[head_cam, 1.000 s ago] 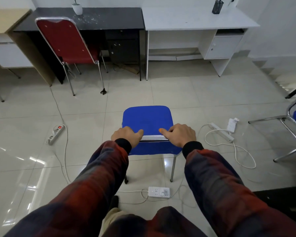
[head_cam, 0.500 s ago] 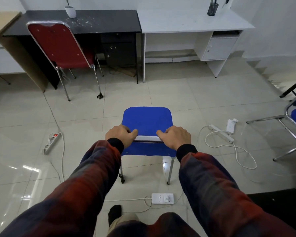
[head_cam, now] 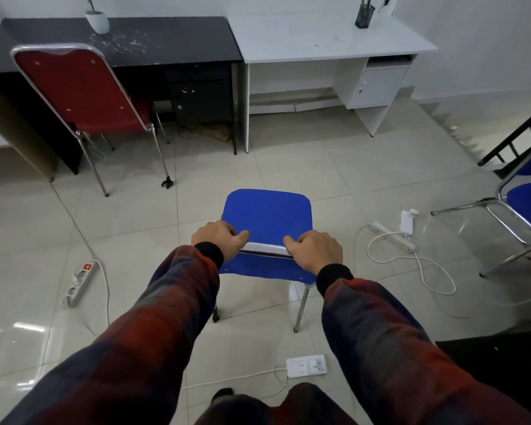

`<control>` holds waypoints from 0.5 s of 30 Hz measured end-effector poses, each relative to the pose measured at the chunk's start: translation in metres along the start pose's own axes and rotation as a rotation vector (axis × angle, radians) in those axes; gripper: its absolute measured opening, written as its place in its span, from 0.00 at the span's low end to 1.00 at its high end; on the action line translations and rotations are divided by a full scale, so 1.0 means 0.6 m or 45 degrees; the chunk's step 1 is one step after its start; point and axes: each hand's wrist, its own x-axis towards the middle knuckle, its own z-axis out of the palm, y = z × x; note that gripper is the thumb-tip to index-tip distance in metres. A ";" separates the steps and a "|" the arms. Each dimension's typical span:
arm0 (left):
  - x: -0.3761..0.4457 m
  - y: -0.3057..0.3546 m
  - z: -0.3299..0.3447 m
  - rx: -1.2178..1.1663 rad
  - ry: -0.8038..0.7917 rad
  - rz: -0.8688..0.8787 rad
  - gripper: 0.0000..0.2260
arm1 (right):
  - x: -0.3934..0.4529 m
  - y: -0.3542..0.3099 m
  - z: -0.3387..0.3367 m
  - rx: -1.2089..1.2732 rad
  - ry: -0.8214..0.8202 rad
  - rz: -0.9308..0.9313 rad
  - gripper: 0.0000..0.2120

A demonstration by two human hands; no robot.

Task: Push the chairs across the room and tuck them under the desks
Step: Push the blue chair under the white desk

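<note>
Blue chair (head_cam: 267, 216) is sitting mid-floor, well short of the white desk (head_cam: 328, 44); we're clenching left hand (head_cam: 216, 240) and right hand (head_cam: 314, 251) around its backrest rail — light, rigid frame, probably sliding easily.

Head-worn view, forward and down, close

You are looking at a dim, cool-toned room with soft, even light and only faint shadows under the tables. Bright glare patches sit on the glossy floor (head_cam: 28, 328) at your lower left. The wide lens bends straight lines near the edges, and your sleeves (head_cam: 154, 332) look soft and slightly blurred up close.
</note>
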 end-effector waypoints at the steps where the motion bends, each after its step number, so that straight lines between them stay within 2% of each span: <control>1: 0.011 -0.007 -0.005 -0.003 -0.005 0.010 0.19 | 0.004 -0.009 0.003 0.003 0.002 0.014 0.24; 15: 0.123 -0.058 -0.056 0.028 -0.077 0.132 0.19 | 0.056 -0.096 0.031 0.040 0.120 0.145 0.25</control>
